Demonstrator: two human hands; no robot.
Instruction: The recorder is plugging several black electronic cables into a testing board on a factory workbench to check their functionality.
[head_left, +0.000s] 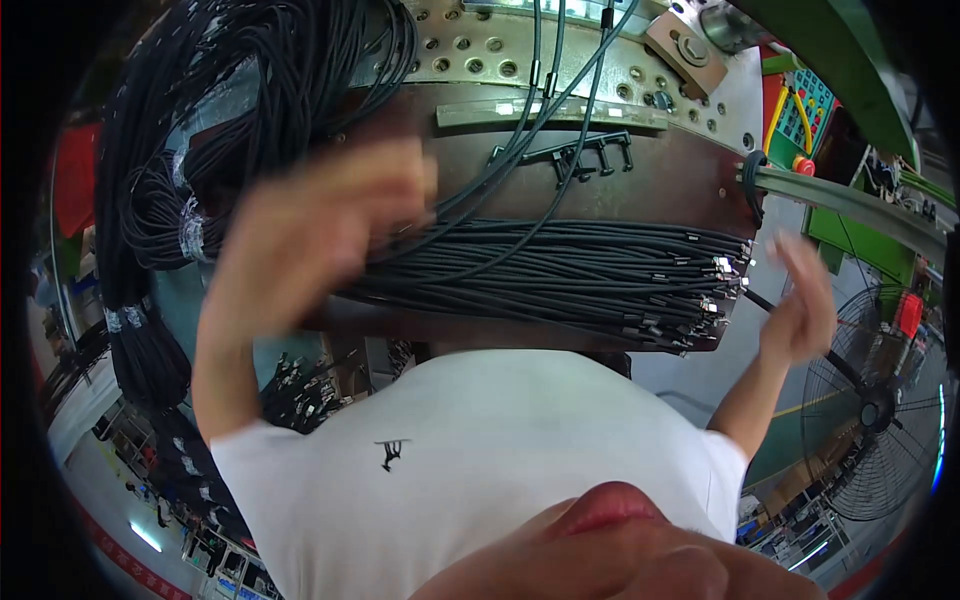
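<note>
The left hand (310, 235) is raised in front of the brown worktop (640, 185), blurred by motion, its fingers (395, 175) curled loosely inward over the left end of the flat bundle of black cables (560, 275); the blur hides whether any cable is actually pinched, so I cannot tell if it grips or merely brushes them. The right hand (800, 300) stands just beyond the right end of the same bundle, palm turned inward, fingers extended and spread, released and holding nothing that can be seen; a single black cable (765, 303) runs out from the bundle's end toward its palm, contact unclear. The bundle lies across the worktop from left to right, its strands roughly parallel, and ends on the right in a cluster of small metal connectors (715, 290) that overhang the worktop's edge. Several loose cables rise from the bundle toward the perforated metal plate (480, 50) behind. A black comb-like fixture (575, 155) sits on the worktop above the bundle. At far left, thick hanks of coiled black cable (170, 150) hang, bound with pale tape. To the right stand a green machine frame (850, 225), a control panel with a red button (803, 110), and a floor fan (870, 410). The person's white shirt (480, 470) fills the lower centre.
</note>
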